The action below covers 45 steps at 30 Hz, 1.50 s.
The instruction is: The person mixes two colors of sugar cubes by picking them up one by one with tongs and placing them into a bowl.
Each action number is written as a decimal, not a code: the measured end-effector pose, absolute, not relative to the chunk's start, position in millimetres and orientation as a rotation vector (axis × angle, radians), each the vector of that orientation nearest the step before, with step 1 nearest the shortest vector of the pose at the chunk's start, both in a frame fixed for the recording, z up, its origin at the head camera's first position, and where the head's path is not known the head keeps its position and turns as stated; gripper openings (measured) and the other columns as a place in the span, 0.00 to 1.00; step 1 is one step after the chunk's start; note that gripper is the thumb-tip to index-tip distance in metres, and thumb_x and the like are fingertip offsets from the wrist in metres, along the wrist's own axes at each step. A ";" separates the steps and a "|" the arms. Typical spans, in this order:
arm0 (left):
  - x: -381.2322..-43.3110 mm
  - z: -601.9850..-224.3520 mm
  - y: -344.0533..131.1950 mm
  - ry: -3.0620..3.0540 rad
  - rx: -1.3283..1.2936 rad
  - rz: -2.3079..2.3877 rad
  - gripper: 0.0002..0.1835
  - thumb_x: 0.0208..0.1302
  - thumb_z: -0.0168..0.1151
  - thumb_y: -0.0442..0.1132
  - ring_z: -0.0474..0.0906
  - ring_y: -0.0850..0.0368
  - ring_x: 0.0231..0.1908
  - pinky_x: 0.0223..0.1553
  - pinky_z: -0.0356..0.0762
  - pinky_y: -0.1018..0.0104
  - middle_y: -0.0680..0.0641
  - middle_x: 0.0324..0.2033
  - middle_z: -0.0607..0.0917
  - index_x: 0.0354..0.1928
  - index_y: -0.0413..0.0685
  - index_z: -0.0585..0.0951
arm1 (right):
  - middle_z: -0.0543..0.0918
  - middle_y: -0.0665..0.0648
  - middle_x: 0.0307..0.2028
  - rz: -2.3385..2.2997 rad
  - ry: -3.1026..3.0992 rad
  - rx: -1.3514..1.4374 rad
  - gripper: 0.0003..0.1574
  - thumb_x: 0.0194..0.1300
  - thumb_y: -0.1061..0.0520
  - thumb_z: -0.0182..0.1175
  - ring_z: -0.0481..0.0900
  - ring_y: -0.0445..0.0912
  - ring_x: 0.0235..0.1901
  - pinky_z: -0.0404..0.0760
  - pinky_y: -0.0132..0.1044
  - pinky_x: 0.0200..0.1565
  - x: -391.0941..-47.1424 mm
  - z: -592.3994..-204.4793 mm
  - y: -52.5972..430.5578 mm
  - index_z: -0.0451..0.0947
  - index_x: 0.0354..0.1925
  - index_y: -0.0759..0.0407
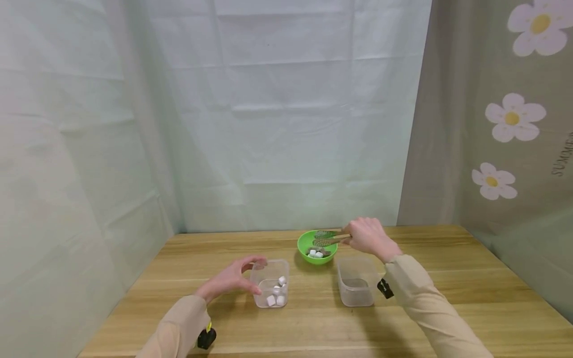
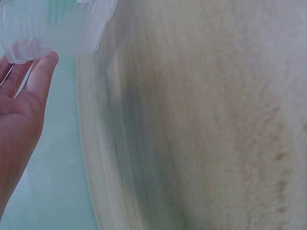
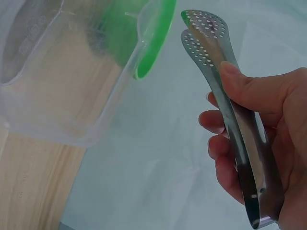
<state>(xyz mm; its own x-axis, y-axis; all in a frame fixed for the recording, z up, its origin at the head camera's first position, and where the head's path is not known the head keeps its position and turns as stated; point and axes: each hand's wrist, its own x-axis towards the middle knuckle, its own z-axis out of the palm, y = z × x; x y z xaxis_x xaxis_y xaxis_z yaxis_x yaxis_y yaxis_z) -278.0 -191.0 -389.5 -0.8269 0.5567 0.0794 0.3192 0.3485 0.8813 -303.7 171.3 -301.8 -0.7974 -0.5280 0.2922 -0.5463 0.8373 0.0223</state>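
My left hand (image 1: pixel 235 276) holds a clear plastic container (image 1: pixel 269 271) at its left side, thumb in front and fingers at the back. Several white cubes (image 1: pixel 280 300) lie in it. In the left wrist view, fingertips of the left hand (image 2: pixel 21 108) touch the container wall (image 2: pixel 76 40). Metal tongs (image 3: pixel 242 139) with perforated heads are gripped in my right hand (image 3: pixel 278 105), their heads slightly apart with nothing visible between them. In the head view, the right hand (image 1: pixel 369 236) has the tongs over a green bowl (image 1: pixel 304 243) containing white cubes (image 1: pixel 319 254) and brown pieces (image 1: pixel 326 252).
A second clear container (image 1: pixel 358 268), with no contents visible, stands right of the bowl, below the right forearm. All of these are on a wooden table (image 1: pixel 313 328). Pale curtains (image 1: pixel 286 124) hang behind and at the left; a flowered curtain (image 1: pixel 492 223) hangs at the right.
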 end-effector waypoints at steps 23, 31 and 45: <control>-278.0 -390.3 -191.0 2.388 0.795 1.468 0.44 0.39 0.74 0.38 0.62 0.44 0.55 0.51 0.61 0.48 0.43 0.55 0.69 0.61 0.36 0.64 | 0.64 0.42 0.12 0.045 -2.537 1.125 0.07 0.52 0.47 0.65 0.55 0.37 0.12 0.56 0.29 0.12 -277.0 -283.2 126.5 0.81 0.26 0.48; -278.5 -391.1 -190.8 2.402 0.813 1.454 0.44 0.39 0.74 0.38 0.61 0.43 0.56 0.53 0.59 0.46 0.43 0.56 0.69 0.61 0.38 0.64 | 0.61 0.42 0.11 -0.062 -2.531 1.207 0.12 0.53 0.46 0.65 0.55 0.37 0.13 0.57 0.29 0.12 -269.2 -284.9 104.3 0.76 0.20 0.47; -266.6 -375.2 -186.1 2.354 0.797 1.489 0.40 0.41 0.72 0.34 0.60 0.39 0.56 0.52 0.59 0.45 0.37 0.56 0.68 0.60 0.39 0.65 | 0.65 0.43 0.12 -0.303 -2.615 1.239 0.14 0.51 0.45 0.65 0.60 0.38 0.14 0.63 0.29 0.14 -263.0 -286.8 65.9 0.76 0.17 0.48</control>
<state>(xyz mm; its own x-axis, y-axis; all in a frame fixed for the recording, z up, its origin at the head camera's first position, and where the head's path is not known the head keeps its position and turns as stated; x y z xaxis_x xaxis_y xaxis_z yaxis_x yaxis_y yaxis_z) -266.6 -186.1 -375.2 -0.8211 0.5650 0.0817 0.3159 0.3304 0.8894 -263.0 65.9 -286.8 -0.6153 -0.7792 0.1195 -0.7313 0.6208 0.2824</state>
